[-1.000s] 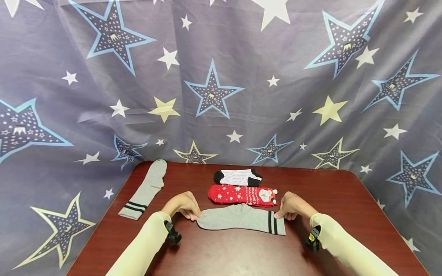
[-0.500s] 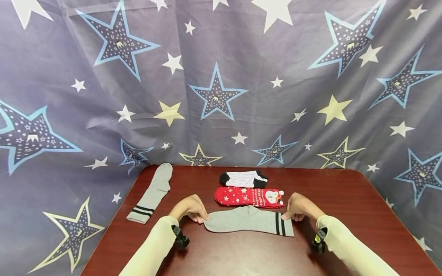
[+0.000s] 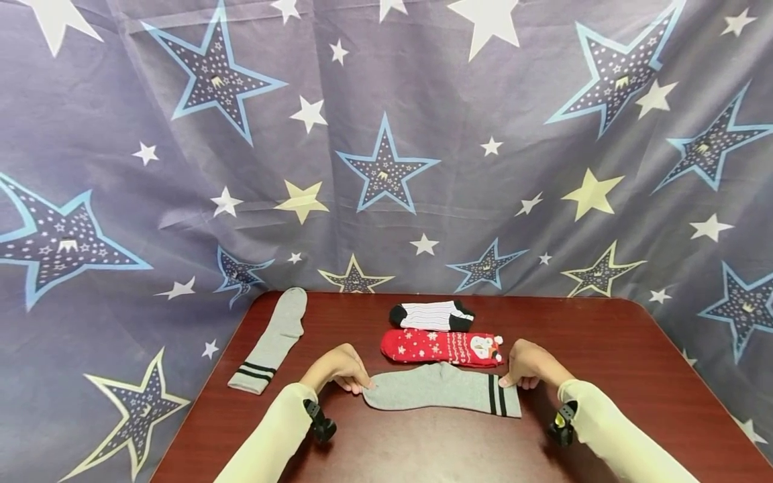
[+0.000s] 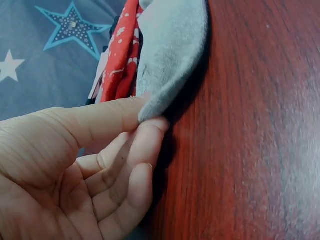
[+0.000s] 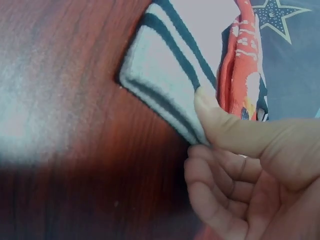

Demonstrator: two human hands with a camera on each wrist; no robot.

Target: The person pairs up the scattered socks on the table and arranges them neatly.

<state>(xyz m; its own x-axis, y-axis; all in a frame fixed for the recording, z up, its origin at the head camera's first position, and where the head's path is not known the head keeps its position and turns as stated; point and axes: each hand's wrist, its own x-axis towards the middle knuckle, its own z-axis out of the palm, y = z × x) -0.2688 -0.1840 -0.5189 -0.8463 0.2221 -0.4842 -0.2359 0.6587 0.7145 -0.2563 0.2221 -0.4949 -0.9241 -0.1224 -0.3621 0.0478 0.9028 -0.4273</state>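
Observation:
A grey sock [image 3: 423, 389] with two black stripes lies stretched sideways near the middle of the table, toe to the left and cuff to the right. My left hand [image 3: 344, 369] pinches its toe end; in the left wrist view the thumb is on top of the grey sock [image 4: 172, 55] and a finger beneath. At the cuff, my right hand [image 3: 531, 365] pinches the upper corner, thumb by the stripes of the grey sock [image 5: 155, 75] in the right wrist view. Just behind it lies a red patterned sock [image 3: 435, 347].
Behind the red sock is a white ankle sock [image 3: 429, 315] with black toe and heel. A second grey striped sock [image 3: 274, 342] lies slantwise at the table's left edge. The dark red table [image 3: 580, 335] ends at a star-patterned cloth [image 3: 386, 100].
The whole head view has shifted, so everything sits slightly further right and lower. Both hands keep their pinch on the grey sock, which shows no clear movement on the table.

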